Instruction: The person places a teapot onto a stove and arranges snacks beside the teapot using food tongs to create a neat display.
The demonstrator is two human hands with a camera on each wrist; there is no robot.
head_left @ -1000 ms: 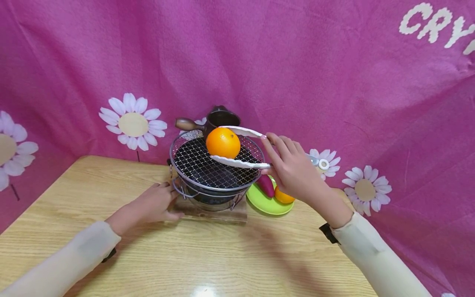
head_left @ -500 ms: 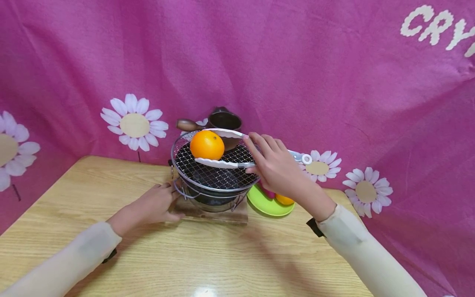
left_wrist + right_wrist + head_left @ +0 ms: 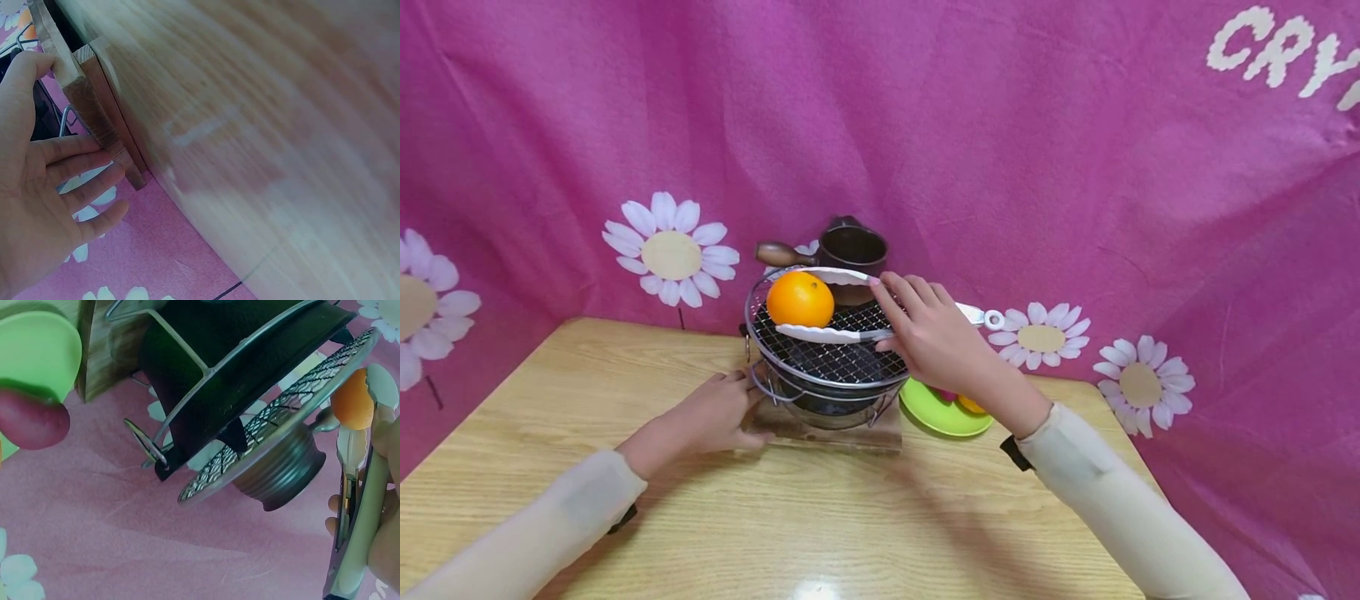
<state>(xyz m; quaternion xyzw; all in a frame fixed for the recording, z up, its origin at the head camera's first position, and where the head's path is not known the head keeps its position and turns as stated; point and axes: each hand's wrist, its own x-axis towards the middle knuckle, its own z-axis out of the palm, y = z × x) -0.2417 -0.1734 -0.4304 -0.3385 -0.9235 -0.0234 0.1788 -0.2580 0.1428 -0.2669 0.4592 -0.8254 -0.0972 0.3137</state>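
My right hand (image 3: 928, 337) grips white tongs (image 3: 835, 334) that clamp an orange (image 3: 800, 299) over the left part of a round wire grill (image 3: 835, 360) on a small black stove. In the right wrist view the tongs (image 3: 359, 512) and the orange (image 3: 352, 400) show at the right edge beside the grill mesh (image 3: 275, 419). My left hand (image 3: 715, 414) rests with straight fingers against the wooden board (image 3: 827, 432) under the stove. The left wrist view shows this hand (image 3: 44, 187) touching the board's edge (image 3: 94, 112).
A green plate (image 3: 942, 411) with a purple item and another orange lies right of the stove, partly behind my right wrist. A dark pot with a wooden handle (image 3: 850, 246) stands behind the grill. The wooden table (image 3: 790, 517) is backed by pink daisy-print cloth.
My right hand has carried the tongs and orange leftward and slightly down across the grill. The left hand has stayed by the board.
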